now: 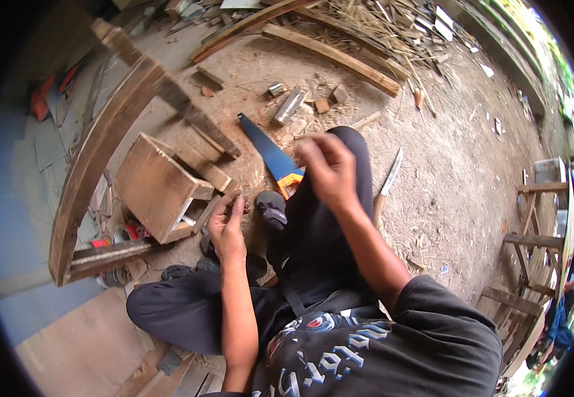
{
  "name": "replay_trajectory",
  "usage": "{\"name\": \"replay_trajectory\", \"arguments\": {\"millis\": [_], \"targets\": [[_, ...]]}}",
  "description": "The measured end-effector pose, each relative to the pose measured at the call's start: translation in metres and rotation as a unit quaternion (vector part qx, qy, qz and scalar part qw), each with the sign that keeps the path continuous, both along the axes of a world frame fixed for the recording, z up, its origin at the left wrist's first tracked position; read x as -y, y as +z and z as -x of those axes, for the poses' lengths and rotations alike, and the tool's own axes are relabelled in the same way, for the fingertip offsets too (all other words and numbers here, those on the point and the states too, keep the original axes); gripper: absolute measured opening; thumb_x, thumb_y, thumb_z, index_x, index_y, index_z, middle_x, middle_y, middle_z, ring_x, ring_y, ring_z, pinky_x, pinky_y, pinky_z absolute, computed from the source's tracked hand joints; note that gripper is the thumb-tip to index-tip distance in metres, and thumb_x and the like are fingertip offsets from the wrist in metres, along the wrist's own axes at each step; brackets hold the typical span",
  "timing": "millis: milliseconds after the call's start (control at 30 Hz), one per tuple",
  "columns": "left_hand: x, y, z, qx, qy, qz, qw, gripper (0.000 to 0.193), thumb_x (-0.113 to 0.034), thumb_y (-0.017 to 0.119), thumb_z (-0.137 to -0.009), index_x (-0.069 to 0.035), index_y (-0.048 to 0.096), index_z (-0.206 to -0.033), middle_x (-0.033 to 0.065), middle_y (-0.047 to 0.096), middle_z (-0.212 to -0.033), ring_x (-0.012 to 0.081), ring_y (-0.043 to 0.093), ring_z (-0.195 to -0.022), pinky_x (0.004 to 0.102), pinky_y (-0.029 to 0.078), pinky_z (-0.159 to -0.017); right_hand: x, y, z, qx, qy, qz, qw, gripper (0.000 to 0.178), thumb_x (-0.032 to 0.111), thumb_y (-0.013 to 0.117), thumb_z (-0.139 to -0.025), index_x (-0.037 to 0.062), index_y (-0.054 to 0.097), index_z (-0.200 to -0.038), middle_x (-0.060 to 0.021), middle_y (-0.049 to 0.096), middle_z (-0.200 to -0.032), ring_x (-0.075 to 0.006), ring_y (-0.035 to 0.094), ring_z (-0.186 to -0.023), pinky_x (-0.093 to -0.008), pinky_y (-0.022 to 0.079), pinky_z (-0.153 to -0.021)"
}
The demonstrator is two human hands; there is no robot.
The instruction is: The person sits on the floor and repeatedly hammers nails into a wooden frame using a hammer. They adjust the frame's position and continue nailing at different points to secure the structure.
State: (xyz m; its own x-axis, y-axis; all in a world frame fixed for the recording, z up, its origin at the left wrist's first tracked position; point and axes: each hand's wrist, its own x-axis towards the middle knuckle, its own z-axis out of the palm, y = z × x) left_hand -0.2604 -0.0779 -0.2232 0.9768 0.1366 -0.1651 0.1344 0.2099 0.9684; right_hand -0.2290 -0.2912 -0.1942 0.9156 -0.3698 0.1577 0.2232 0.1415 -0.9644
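My left hand is beside the corner of a small wooden box. Its thumb and fingers come together in a pinch, and whatever lies between them is too small to name. Over my bent right knee is my right hand, its fingers curled and smeared by motion. A handsaw with a dark blue blade and an orange handle lies on the ground just past my knees. To the right of my right leg rests a knife with a pale handle.
A large wooden frame leans at the left around the box. Wood offcuts, a metal-grey block and a small can lie beyond the saw. Long beams stretch across the back. Wooden racks stand far right, with a person behind.
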Motion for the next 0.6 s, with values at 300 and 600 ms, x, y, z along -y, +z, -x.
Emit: {"name": "replay_trajectory", "arguments": {"millis": [300, 600], "targets": [[0.066, 0.044, -0.031, 0.081, 0.003, 0.134, 0.988, 0.021, -0.005, 0.066, -0.097, -0.002, 0.067, -0.117, 0.0086, 0.071, -0.096, 0.0152, 0.066, -0.083, 0.0284, 0.054, -0.076, 0.179, -0.218, 0.066, -0.303, -0.291, 0.262, 0.869, 0.033, 0.024, 0.067, -0.094, -0.0051, 0.063, -0.109, -0.0197, 0.071, -0.094, -0.0292, 0.069, -0.089, -0.0387, 0.055, -0.080], [0.045, 0.068, -0.027, 0.070, 0.009, 0.156, 0.985, 0.033, -0.014, 0.063, -0.100, -0.004, 0.061, -0.132, 0.0068, 0.070, -0.112, 0.0135, 0.066, -0.095, 0.0275, 0.055, -0.079, 0.098, -0.288, 0.083, -0.337, -0.148, 0.223, 0.903, 0.035, 0.023, 0.071, -0.091, -0.0047, 0.064, -0.112, -0.0226, 0.073, -0.096, -0.0309, 0.073, -0.087, -0.0397, 0.057, -0.079]]}}
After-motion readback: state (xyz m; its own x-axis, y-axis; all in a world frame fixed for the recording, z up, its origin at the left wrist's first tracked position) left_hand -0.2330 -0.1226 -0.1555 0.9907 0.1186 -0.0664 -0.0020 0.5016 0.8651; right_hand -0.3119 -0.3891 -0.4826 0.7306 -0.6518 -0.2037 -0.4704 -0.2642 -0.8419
